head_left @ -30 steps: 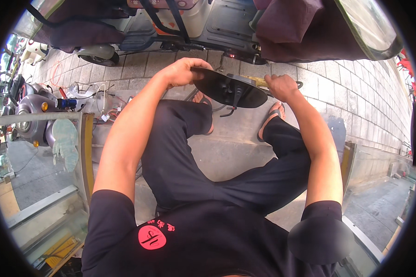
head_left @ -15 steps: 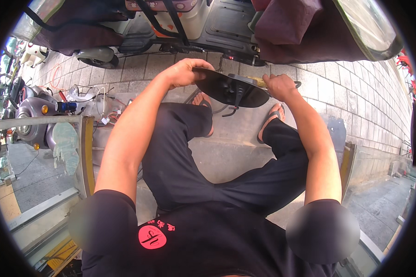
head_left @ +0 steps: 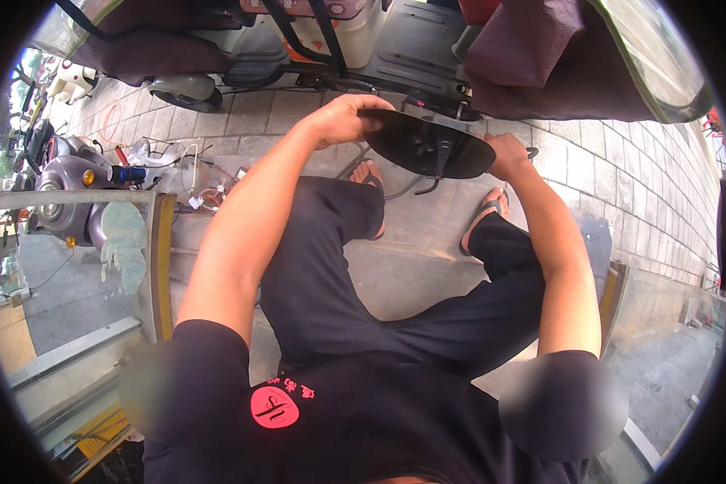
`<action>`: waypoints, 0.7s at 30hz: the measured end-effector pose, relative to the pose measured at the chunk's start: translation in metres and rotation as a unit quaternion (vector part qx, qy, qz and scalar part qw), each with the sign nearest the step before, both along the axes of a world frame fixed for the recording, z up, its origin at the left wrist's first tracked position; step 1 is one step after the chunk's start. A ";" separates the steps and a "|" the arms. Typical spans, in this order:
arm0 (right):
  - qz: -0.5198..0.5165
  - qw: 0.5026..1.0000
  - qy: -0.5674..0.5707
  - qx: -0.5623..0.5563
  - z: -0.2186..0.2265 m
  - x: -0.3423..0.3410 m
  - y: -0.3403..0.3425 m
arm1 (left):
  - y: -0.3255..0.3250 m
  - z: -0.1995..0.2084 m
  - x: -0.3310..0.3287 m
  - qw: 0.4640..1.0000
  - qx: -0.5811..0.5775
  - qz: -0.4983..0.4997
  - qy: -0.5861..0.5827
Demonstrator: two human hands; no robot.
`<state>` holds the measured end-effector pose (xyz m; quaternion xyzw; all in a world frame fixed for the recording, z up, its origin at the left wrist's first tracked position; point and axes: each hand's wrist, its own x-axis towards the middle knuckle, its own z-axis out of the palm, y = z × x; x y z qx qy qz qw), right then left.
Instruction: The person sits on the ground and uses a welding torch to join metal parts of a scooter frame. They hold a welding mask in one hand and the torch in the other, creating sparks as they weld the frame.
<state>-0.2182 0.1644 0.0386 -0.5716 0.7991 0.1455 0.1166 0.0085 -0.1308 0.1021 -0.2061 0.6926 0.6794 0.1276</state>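
Note:
I sit with my knees apart and hold a black oval plastic panel (head_left: pixel 427 145) in front of me over the paving. My left hand (head_left: pixel 343 119) grips its left rim, fingers curled over the top edge. At the panel's right end is my right hand (head_left: pixel 508 155), closed against the edge; whether it also holds a tool is hidden. A short black stem and a cable hang from the middle of the panel. Directly behind the panel stands an electric scooter (head_left: pixel 395 40) with a grey footboard.
My sandalled feet (head_left: pixel 369 173) rest on the brick paving under the panel. Loose wires and small tools (head_left: pixel 177 173) lie on the ground at left, beside a grey scooter (head_left: pixel 64 181). A maroon cover (head_left: pixel 532 56) drapes over the vehicle at upper right. Glass panels flank me.
The black panel has tilted slightly, and a small yellow piece seen at its right side earlier no longer shows. Both hands stay on it.

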 end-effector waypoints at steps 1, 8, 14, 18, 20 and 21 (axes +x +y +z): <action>-0.005 1.000 -0.007 -0.003 0.003 0.001 -0.002 | 0.000 0.001 0.000 1.000 -0.001 0.003 -0.002; -0.002 1.000 0.003 0.006 0.008 0.002 -0.005 | 0.000 0.003 -0.001 1.000 0.013 0.008 0.002; -0.012 0.998 -0.004 0.064 0.022 0.005 -0.011 | -0.001 -0.002 -0.002 1.000 0.011 0.006 0.003; -0.025 0.998 -0.016 0.054 0.007 -0.003 -0.008 | -0.003 -0.006 -0.003 1.000 -0.009 0.002 0.009; -0.060 0.996 -0.028 0.063 0.004 -0.003 -0.010 | -0.006 -0.010 -0.003 0.999 -0.043 -0.012 0.013; -0.021 0.999 -0.005 0.037 0.005 -0.001 -0.009 | -0.006 -0.006 -0.001 0.999 -0.034 -0.010 0.002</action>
